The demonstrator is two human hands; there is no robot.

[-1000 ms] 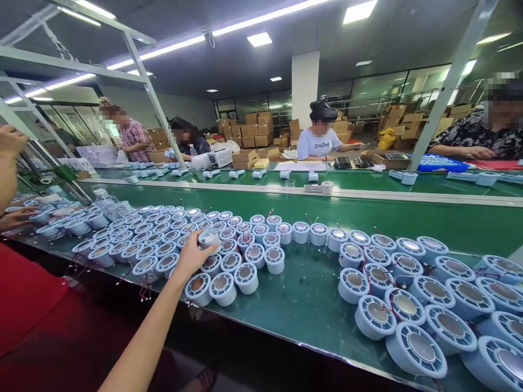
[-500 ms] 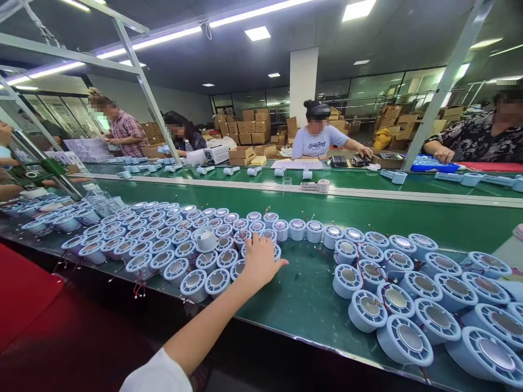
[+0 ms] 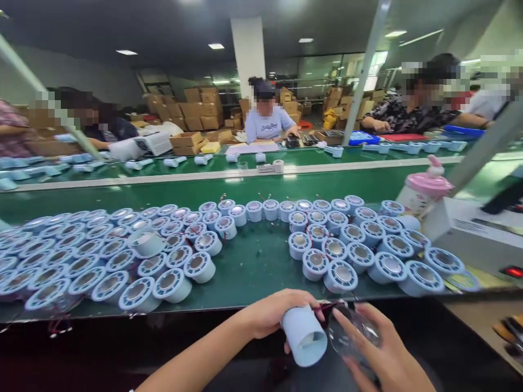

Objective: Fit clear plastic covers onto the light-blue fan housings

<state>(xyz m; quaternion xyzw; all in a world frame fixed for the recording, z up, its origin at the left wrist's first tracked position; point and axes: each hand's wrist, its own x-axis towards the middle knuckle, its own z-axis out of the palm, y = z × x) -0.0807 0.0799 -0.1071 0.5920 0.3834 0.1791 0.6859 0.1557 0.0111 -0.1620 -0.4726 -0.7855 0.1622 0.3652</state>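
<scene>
My left hand (image 3: 281,313) is wrapped round a light-blue cylindrical housing (image 3: 305,340), tipped so its hollow end faces down toward me, in front of the bench edge. Thin dark red wires (image 3: 327,306) run from it toward my right hand (image 3: 373,340). The fingers of my right hand are around a clear round plastic piece (image 3: 351,329), close beside the housing. Many similar blue housings (image 3: 199,267) stand on the green bench at left, their silver discs up. Another group (image 3: 341,276) stands at right.
A green conveyor (image 3: 204,188) with a white rail lies beyond the housings. At right are a pink-lidded cup (image 3: 427,188) and a white box (image 3: 469,228) with a red display. People sit across the conveyor, beside a slanted metal post (image 3: 365,73).
The view has swung right. My left hand has moved from the left group to the bench's front edge and now holds a housing. My right hand has come into view with the clear piece.
</scene>
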